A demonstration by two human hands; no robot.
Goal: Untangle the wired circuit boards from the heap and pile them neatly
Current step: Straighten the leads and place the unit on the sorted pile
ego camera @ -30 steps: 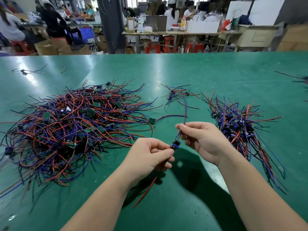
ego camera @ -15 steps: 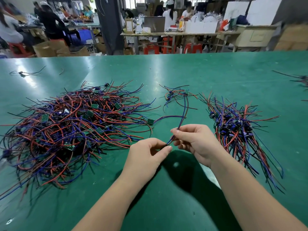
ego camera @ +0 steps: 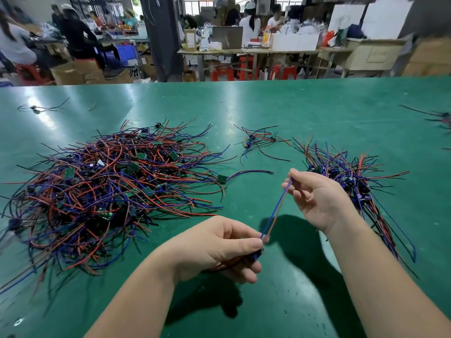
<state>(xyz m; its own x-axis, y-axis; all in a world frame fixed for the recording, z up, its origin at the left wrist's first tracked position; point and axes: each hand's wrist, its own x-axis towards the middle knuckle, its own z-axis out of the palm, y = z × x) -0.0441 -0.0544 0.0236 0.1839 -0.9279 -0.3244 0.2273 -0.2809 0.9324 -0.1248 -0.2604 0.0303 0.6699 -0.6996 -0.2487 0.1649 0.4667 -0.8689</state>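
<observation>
A big tangled heap [ego camera: 102, 191] of small green circuit boards with red, blue and black wires lies on the left of the green table [ego camera: 280, 111]. On the right lies a tidier pile [ego camera: 351, 181] of the same wired boards. My left hand [ego camera: 219, 247] grips one board with its red and black wires near the table's front. That board's blue and red wire pair [ego camera: 275, 211] runs taut up to my right hand [ego camera: 314, 193], which pinches the far ends. The board itself is mostly hidden in my left fingers.
A small loose cluster of wired boards [ego camera: 258, 142] lies behind my hands. One board [ego camera: 222, 179] trails off the heap's right edge. Stray wires lie at the far left [ego camera: 36, 108] and far right [ego camera: 439, 118]. People work at benches beyond the table.
My hands have drawn apart: the left came toward me with the board, the right moved up and right, pulling the blue and red wires straight between them.
</observation>
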